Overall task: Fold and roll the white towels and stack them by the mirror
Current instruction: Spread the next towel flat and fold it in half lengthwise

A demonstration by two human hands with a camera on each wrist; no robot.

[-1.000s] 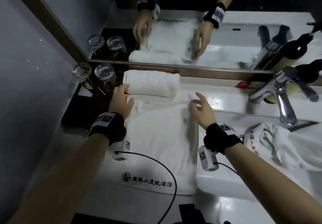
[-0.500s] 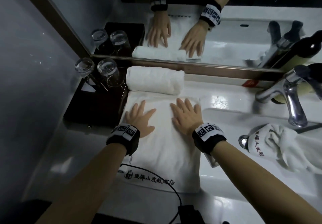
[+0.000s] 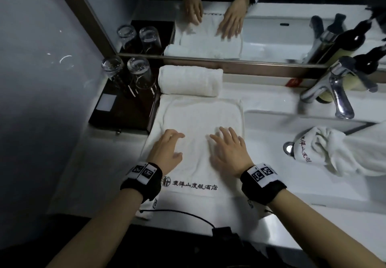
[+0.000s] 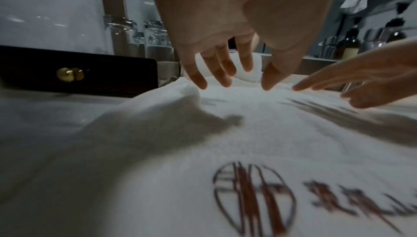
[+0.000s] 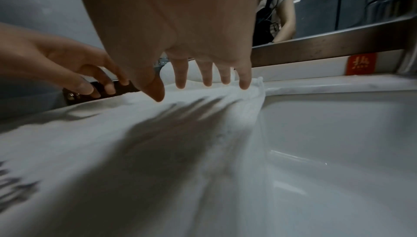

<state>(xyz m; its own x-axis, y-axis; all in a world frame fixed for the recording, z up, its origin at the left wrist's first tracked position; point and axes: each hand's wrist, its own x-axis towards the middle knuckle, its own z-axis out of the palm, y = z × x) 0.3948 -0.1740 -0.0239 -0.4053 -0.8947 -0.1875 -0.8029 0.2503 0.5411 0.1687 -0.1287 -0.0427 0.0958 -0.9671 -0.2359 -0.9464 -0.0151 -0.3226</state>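
Observation:
A folded white towel (image 3: 200, 117) with dark embroidered lettering lies flat on the white counter (image 3: 292, 211), its long side pointing at the mirror (image 3: 271, 38). My left hand (image 3: 167, 148) and right hand (image 3: 226, 148) rest palm down on its near half, fingers spread, fingertips touching the cloth (image 4: 225, 134) (image 5: 158, 142). Neither hand grips anything. A rolled white towel (image 3: 189, 81) lies across the counter against the mirror frame, just beyond the flat towel. A crumpled white towel (image 3: 334, 150) with the same lettering hangs over the sink's right side.
Two upturned glasses (image 3: 127, 73) stand on a dark wooden tray (image 3: 123, 111) to the left. The sink basin (image 5: 338, 142) drops off just right of the flat towel. A chrome faucet (image 3: 334, 92) and dark pump bottles (image 3: 355, 44) stand at the right.
Both hands went from the towel's far corners to flat on it, then slid back toward me, smoothing the cloth. The towel now lies flatter.

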